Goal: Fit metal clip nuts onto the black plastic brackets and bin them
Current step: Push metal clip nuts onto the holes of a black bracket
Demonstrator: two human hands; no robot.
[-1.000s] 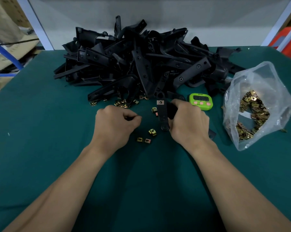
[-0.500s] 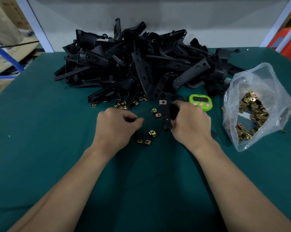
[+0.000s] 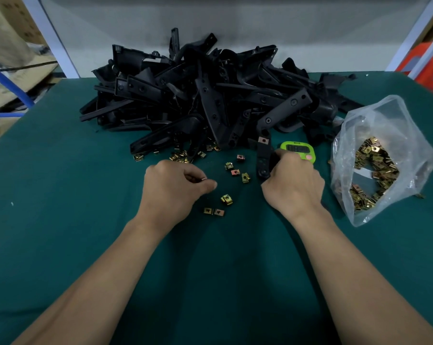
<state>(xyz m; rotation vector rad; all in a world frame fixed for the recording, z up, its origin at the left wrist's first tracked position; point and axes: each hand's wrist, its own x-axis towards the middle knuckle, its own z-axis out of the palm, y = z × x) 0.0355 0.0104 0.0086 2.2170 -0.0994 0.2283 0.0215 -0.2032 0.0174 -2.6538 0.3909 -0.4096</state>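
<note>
A clear bag (image 3: 389,115) right of the green timer (image 3: 297,147) is holding clip nuts (image 3: 375,160); left of it our right hand (image 3: 295,188) is gripping a black bracket (image 3: 262,155) (nut fitted), our left hand (image 3: 170,192) pinching a loose nut (image 3: 204,178), over green cloth (image 3: 61,195).

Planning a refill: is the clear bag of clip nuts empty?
No, the clear bag holds a loose heap of brass-coloured clip nuts.

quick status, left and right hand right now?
Left hand: pinching a clip nut.
Right hand: gripping a black plastic bracket.
</note>
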